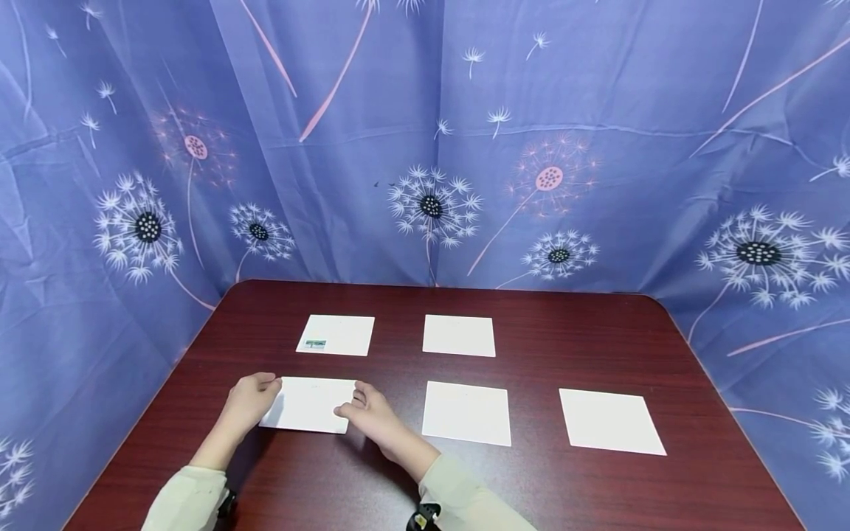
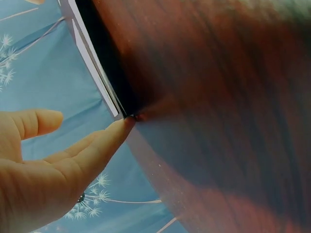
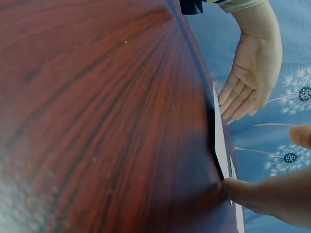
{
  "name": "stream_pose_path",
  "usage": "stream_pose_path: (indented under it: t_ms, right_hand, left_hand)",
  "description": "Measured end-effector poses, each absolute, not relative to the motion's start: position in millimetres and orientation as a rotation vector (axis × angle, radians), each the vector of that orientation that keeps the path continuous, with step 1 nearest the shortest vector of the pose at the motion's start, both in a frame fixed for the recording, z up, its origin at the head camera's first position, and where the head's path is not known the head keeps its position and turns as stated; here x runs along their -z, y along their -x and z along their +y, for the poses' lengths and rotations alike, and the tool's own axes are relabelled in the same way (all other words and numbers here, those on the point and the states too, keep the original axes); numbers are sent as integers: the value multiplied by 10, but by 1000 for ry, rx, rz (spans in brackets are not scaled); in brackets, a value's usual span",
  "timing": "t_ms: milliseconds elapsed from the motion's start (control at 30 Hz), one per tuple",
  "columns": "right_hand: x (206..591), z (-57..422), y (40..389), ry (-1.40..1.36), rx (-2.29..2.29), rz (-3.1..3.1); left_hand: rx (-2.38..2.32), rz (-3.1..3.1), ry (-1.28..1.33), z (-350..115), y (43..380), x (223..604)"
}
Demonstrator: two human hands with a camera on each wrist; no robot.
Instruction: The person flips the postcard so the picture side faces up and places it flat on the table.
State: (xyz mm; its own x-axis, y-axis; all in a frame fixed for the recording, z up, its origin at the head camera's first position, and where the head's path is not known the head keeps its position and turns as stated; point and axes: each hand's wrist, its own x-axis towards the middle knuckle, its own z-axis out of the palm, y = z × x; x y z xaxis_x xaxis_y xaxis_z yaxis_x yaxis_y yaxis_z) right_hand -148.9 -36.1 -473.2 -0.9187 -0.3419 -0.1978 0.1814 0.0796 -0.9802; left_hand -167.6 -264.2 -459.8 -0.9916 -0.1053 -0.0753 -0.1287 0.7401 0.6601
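In the head view a white card (image 1: pixel 308 404) lies at the front left of the table. My left hand (image 1: pixel 251 402) is at its left edge. The left wrist view shows straight fingertips touching a corner of the card (image 2: pixel 92 60), the thumb held away from it. At the opposite edge is my right hand (image 1: pixel 377 420). In the right wrist view, one digit of the right hand (image 3: pixel 272 196) touches the card's edge (image 3: pixel 220 133), while another stands apart. Neither hand visibly pinches the card.
Behind it lies a white card with a small green-blue picture (image 1: pixel 335 335). Other white cards lie at the back middle (image 1: pixel 458 336), front middle (image 1: pixel 466 413) and right (image 1: pixel 612 421) of the dark red table (image 1: pixel 531 487). A blue dandelion-patterned curtain (image 1: pixel 372 96) surrounds the table's back and sides.
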Motion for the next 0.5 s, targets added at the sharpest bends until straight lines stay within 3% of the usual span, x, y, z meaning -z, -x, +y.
stream_pose_path:
  t_ms: [500]
  right_hand:
    - [4735, -363, 1490, 118, 1950, 1962]
  left_hand:
    - [-1173, 2900, 225, -2643, 1676, 4591]
